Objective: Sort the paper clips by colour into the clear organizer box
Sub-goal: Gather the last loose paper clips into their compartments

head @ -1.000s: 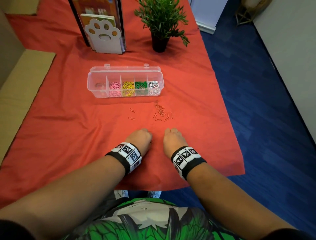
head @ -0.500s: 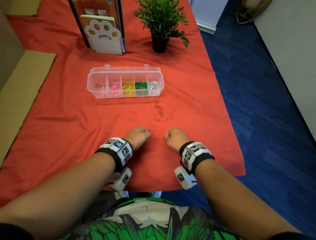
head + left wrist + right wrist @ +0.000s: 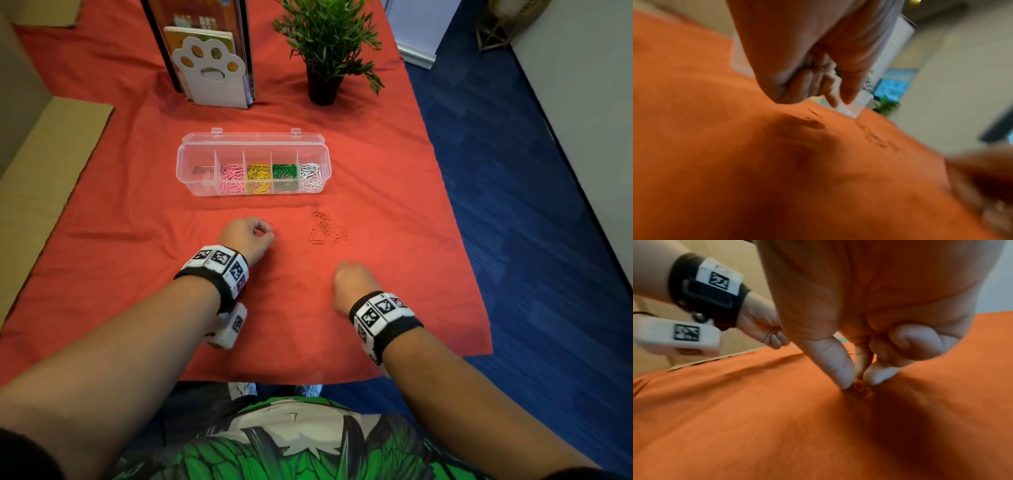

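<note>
The clear organizer box (image 3: 191, 161) lies open on the red cloth, holding pink, yellow, green and white paper clips in separate compartments. Several orange clips (image 3: 325, 226) lie loose in front of it. My left hand (image 3: 269, 233) hovers over two stray orange clips (image 3: 815, 112). Its fingers are curled, with thumb and index tips (image 3: 840, 102) pointing down and holding nothing. My right hand (image 3: 342, 270) rests curled on the cloth nearer me. Its thumb and a fingertip (image 3: 858, 384) press the cloth around a small orange lump. I cannot tell whether the lump is a clip or a fold.
A paw-shaped book stand (image 3: 210, 73) and a potted plant (image 3: 325, 51) stand behind the box. The cloth's right edge (image 3: 455, 240) drops to blue carpet. Cardboard (image 3: 44, 164) borders the left side.
My left hand has moved forward from beside the right hand to the two stray clips. The right hand has stayed almost where it was, turning slightly.
</note>
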A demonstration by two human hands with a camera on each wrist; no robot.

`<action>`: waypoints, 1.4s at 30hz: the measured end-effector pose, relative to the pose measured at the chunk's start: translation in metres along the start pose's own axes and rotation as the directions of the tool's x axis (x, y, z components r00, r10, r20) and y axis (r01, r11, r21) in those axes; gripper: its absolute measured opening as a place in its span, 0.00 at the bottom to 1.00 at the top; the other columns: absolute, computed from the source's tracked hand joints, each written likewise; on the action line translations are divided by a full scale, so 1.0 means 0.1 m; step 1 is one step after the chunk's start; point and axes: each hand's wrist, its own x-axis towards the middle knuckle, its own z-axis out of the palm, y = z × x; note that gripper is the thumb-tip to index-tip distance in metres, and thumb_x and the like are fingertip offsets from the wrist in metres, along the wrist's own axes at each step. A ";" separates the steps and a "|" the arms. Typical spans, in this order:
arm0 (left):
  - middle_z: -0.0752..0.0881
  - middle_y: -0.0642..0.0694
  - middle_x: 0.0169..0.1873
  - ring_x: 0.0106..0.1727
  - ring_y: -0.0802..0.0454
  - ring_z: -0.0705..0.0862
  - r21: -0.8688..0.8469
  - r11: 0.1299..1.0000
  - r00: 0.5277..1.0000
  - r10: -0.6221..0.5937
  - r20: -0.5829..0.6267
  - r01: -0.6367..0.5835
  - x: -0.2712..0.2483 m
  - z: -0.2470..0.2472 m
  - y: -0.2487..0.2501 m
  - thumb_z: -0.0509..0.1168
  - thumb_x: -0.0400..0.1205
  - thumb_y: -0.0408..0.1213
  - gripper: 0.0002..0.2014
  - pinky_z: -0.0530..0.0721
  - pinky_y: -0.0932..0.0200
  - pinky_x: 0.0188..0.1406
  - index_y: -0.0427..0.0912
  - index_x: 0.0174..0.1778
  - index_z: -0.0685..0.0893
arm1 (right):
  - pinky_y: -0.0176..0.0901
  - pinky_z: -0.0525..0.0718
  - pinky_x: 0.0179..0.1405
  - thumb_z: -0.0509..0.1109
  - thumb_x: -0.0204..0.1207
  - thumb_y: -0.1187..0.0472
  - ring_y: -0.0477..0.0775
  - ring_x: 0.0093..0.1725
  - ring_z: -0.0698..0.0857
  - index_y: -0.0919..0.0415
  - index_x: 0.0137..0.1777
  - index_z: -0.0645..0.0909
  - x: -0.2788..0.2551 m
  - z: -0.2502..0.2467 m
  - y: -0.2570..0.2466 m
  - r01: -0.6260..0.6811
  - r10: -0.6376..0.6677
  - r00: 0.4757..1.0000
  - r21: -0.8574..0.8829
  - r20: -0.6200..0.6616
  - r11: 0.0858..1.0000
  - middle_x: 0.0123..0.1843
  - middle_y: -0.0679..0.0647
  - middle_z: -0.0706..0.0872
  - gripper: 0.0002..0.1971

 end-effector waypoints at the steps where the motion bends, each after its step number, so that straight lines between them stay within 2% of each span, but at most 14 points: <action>1: 0.88 0.43 0.41 0.45 0.44 0.85 0.150 0.987 0.998 0.066 -0.010 -0.063 0.02 0.00 -0.04 0.68 0.76 0.39 0.08 0.77 0.60 0.45 0.45 0.49 0.87 | 0.56 0.80 0.63 0.60 0.74 0.69 0.68 0.64 0.79 0.70 0.66 0.70 -0.01 0.02 -0.02 -0.003 0.003 1.000 0.001 -0.004 1.000 0.63 0.68 0.78 0.19; 6: 0.84 0.35 0.55 0.57 0.36 0.82 0.430 0.886 0.983 0.181 0.028 -0.175 0.04 0.02 -0.12 0.65 0.78 0.37 0.10 0.80 0.49 0.56 0.40 0.53 0.86 | 0.53 0.81 0.62 0.60 0.75 0.67 0.66 0.61 0.81 0.69 0.62 0.73 0.01 -0.06 -0.03 0.023 -0.025 0.999 0.058 0.028 0.998 0.61 0.66 0.81 0.16; 9: 0.82 0.33 0.53 0.55 0.34 0.81 0.447 0.877 0.984 0.167 0.063 -0.178 0.02 0.04 -0.11 0.62 0.80 0.36 0.09 0.79 0.47 0.55 0.36 0.49 0.84 | 0.42 0.82 0.44 0.59 0.79 0.65 0.59 0.45 0.84 0.64 0.47 0.81 0.13 -0.28 0.00 -0.031 -0.041 0.989 0.478 0.139 0.878 0.45 0.61 0.84 0.08; 13: 0.84 0.29 0.47 0.50 0.32 0.82 0.296 0.951 0.996 0.083 0.026 -0.087 0.04 0.04 -0.07 0.57 0.82 0.35 0.13 0.77 0.47 0.50 0.30 0.48 0.83 | 0.30 0.72 0.16 0.52 0.74 0.73 0.51 0.25 0.71 0.61 0.31 0.72 0.23 -0.52 0.10 -0.263 -0.016 0.965 0.962 0.263 -0.072 0.29 0.56 0.71 0.13; 16: 0.75 0.39 0.28 0.27 0.44 0.75 -0.281 0.939 0.963 -0.134 0.234 0.199 0.00 -0.07 0.03 0.54 0.78 0.32 0.10 0.73 0.58 0.28 0.37 0.31 0.76 | 0.32 0.74 0.17 0.52 0.73 0.72 0.49 0.23 0.73 0.62 0.33 0.73 0.33 -0.62 0.13 -0.228 -0.044 0.973 0.926 0.225 -0.301 0.30 0.56 0.73 0.12; 18: 0.72 0.45 0.23 0.18 0.52 0.68 -0.660 0.598 0.883 -0.205 0.423 0.455 -0.05 -0.14 0.07 0.53 0.64 0.34 0.03 0.64 0.67 0.21 0.43 0.25 0.70 | 0.32 0.70 0.16 0.57 0.74 0.74 0.45 0.22 0.71 0.60 0.36 0.74 0.46 -0.65 0.10 -0.172 0.031 0.983 0.974 0.179 -0.150 0.30 0.54 0.73 0.11; 20: 0.76 0.46 0.22 0.19 0.53 0.70 -0.771 0.355 0.846 -0.137 0.516 0.528 -0.08 -0.20 0.06 0.53 0.58 0.38 0.05 0.68 0.68 0.22 0.42 0.25 0.72 | 0.36 0.68 0.20 0.63 0.71 0.73 0.47 0.24 0.72 0.56 0.35 0.74 0.64 -0.64 0.08 -0.122 0.097 0.990 0.970 0.104 0.209 0.30 0.53 0.75 0.11; 23: 0.81 0.45 0.22 0.22 0.52 0.76 -0.817 0.261 0.857 -0.117 0.501 0.513 -0.03 -0.24 0.04 0.55 0.60 0.37 0.08 0.75 0.67 0.24 0.40 0.28 0.77 | 0.43 0.79 0.46 0.70 0.69 0.63 0.56 0.47 0.82 0.53 0.44 0.77 0.86 -0.59 0.02 -0.076 0.140 0.990 0.739 -0.025 0.670 0.46 0.55 0.83 0.07; 26: 0.78 0.50 0.19 0.19 0.57 0.74 -0.794 0.376 0.878 -0.209 0.430 0.478 0.05 -0.23 0.09 0.55 0.70 0.35 0.07 0.72 0.70 0.21 0.42 0.28 0.76 | 0.47 0.75 0.68 0.71 0.69 0.51 0.62 0.64 0.77 0.55 0.61 0.75 0.96 -0.53 -0.06 -0.084 0.159 0.980 0.477 -0.118 0.875 0.64 0.61 0.75 0.21; 29: 0.76 0.50 0.22 0.20 0.55 0.72 -0.637 0.696 0.943 -0.232 0.238 0.332 0.19 -0.18 0.09 0.57 0.79 0.40 0.14 0.68 0.67 0.19 0.45 0.27 0.75 | 0.51 0.74 0.69 0.71 0.69 0.47 0.66 0.67 0.74 0.57 0.66 0.71 0.95 -0.48 -0.16 -0.026 0.094 0.974 0.311 -0.205 0.950 0.66 0.63 0.70 0.28; 32: 0.84 0.48 0.38 0.41 0.46 0.83 -0.239 0.970 0.999 -0.039 0.020 0.042 0.24 -0.13 0.06 0.63 0.80 0.44 0.13 0.73 0.61 0.37 0.45 0.30 0.80 | 0.52 0.76 0.64 0.68 0.75 0.55 0.68 0.65 0.76 0.63 0.64 0.70 0.92 -0.42 -0.25 0.030 0.030 0.972 0.250 -0.234 0.968 0.65 0.65 0.73 0.20; 37: 0.86 0.37 0.57 0.59 0.38 0.83 0.260 0.949 0.983 0.183 -0.004 -0.176 0.31 -0.04 0.00 0.66 0.78 0.41 0.16 0.78 0.55 0.58 0.44 0.61 0.84 | 0.43 0.76 0.59 0.64 0.77 0.63 0.55 0.60 0.81 0.66 0.56 0.76 0.90 -0.45 -0.21 0.108 -0.033 0.979 0.377 -0.199 0.920 0.59 0.57 0.81 0.10; 39: 0.84 0.34 0.57 0.59 0.35 0.82 0.348 0.914 0.977 0.214 0.026 -0.209 0.35 0.00 -0.05 0.67 0.78 0.40 0.16 0.79 0.50 0.61 0.44 0.61 0.84 | 0.41 0.75 0.50 0.66 0.76 0.63 0.53 0.50 0.81 0.58 0.43 0.76 0.87 -0.50 -0.14 0.100 0.001 0.980 0.491 -0.200 0.866 0.46 0.53 0.83 0.02; 42: 0.83 0.34 0.53 0.55 0.34 0.82 0.389 0.900 0.977 0.211 0.014 -0.200 0.36 0.03 -0.06 0.67 0.77 0.37 0.12 0.81 0.46 0.57 0.38 0.54 0.86 | 0.33 0.74 0.28 0.69 0.74 0.64 0.49 0.28 0.79 0.53 0.31 0.70 0.84 -0.50 -0.01 0.066 0.054 0.988 0.710 -0.145 0.701 0.27 0.49 0.77 0.14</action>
